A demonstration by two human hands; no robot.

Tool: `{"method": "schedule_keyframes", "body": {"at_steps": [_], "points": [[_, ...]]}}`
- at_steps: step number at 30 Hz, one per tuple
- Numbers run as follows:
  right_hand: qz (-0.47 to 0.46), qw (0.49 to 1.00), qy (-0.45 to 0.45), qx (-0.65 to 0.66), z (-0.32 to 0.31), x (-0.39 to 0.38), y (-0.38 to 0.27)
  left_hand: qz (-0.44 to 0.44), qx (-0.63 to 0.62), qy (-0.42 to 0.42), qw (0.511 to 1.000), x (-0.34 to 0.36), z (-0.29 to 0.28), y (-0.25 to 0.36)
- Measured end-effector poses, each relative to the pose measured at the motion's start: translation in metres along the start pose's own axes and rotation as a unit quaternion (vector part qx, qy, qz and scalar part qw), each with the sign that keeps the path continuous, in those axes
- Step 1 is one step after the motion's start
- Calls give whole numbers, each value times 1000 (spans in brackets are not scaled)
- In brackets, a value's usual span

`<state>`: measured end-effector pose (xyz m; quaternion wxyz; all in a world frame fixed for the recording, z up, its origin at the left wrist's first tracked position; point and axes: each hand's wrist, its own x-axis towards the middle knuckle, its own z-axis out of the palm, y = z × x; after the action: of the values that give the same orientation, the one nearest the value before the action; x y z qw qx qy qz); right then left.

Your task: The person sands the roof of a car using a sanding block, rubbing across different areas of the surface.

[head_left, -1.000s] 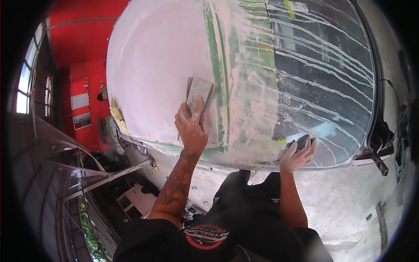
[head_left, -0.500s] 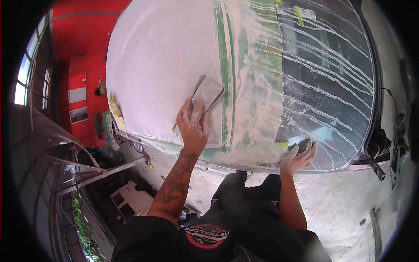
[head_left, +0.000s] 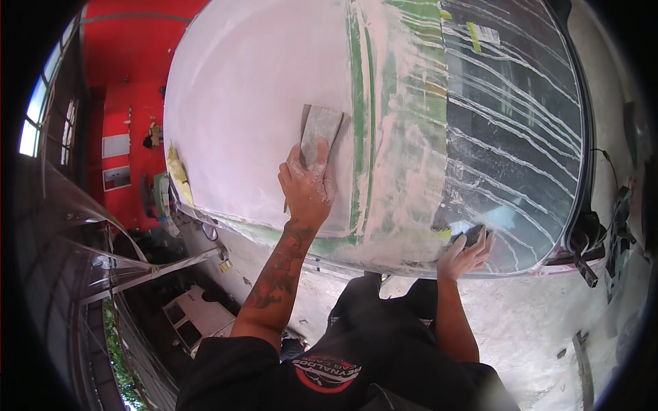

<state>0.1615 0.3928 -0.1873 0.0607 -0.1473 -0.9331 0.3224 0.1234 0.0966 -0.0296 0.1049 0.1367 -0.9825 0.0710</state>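
My left hand (head_left: 306, 188), dusty on the fingers, grips a grey sheet of sandpaper (head_left: 321, 129), folded or wrapped round something I cannot make out. The paper rests against the pale pinkish-white car panel (head_left: 240, 103), just left of a green strip (head_left: 356, 123) along its border. White dust covers much of the green and pale band (head_left: 404, 151) between the panel and the dark windshield (head_left: 514, 137). At the windshield's near edge, my right hand (head_left: 466, 257) leans on the glass with its fingers apart; a dark patch beside them is unclear.
White streaks run across the glass, and a wiper-like dark part (head_left: 586, 240) juts out at its right corner. Yellow tape (head_left: 178, 175) hangs at the panel's left edge. Draped plastic sheeting (head_left: 89, 205) and a loose white panel (head_left: 199, 315) lie to the left.
The sandpaper has turned more upright and shifted slightly up and left, away from the green strip. My right hand stays at about the same place on the glass.
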Motion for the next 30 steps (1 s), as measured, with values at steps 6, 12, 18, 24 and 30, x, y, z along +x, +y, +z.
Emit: {"method": "schedule_keyframes", "body": {"at_steps": [6, 12, 18, 24, 30], "points": [[-7, 1000, -17, 9, 0, -4, -7, -36, 8, 48, 998, 126, 18, -28], [8, 1000, -3, -6, -1, 2, 0, -33, -14, 60, 998, 23, 9, 30], [-9, 1000, -8, 10, 0, -4, -7, -63, 13, 62, 996, 173, 19, -39], [3, 1000, 6, -9, 2, 1, 0, -7, 8, 15, 1000, 57, 10, 7], [-1, 1000, -4, 3, -3, 0, -3, 66, 5, 33, 997, 87, 8, -35]]}}
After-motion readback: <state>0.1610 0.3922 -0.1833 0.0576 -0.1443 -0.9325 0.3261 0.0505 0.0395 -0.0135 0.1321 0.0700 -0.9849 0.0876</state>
